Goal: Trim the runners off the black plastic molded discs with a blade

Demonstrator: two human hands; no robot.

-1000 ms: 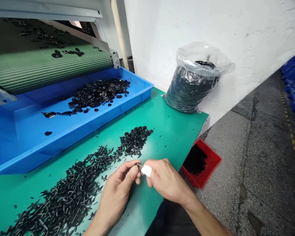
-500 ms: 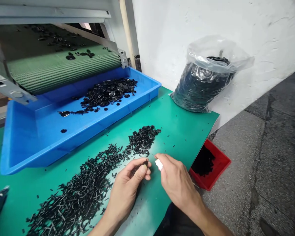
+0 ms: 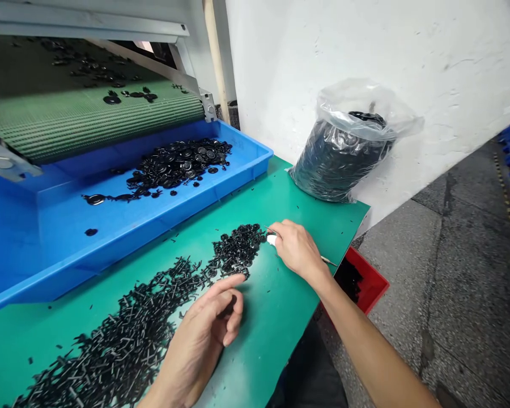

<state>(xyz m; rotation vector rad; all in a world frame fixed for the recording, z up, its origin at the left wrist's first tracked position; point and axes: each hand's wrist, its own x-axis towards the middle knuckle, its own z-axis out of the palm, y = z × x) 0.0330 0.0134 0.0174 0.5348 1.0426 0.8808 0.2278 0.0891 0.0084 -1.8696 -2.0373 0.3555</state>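
Note:
My left hand (image 3: 208, 326) is over the green tabletop, index finger stretched out and the other fingers loosely curled, with nothing visible in it. Its index fingertip is at the near edge of a pile of small round black parts (image 3: 238, 246). My right hand (image 3: 300, 249) is closed around a thin pointed tool (image 3: 329, 261), whose slim tip sticks out by the right side of that pile. A white wrap (image 3: 271, 240) shows at one of its fingertips. Left of the round parts spreads a heap of short black sticks (image 3: 123, 334).
A blue tray (image 3: 153, 226) holding black discs (image 3: 182, 161) stands below a green conveyor belt (image 3: 97, 119). A clear plastic bag (image 3: 340, 153) full of black parts leans against the white wall. Beyond the table's right edge, a red bin (image 3: 372, 289) holds black material.
My left hand has moved down and left, its pinch on a small dark piece loosened. My right hand has moved up, away from it, to the round parts, still holding the tool.

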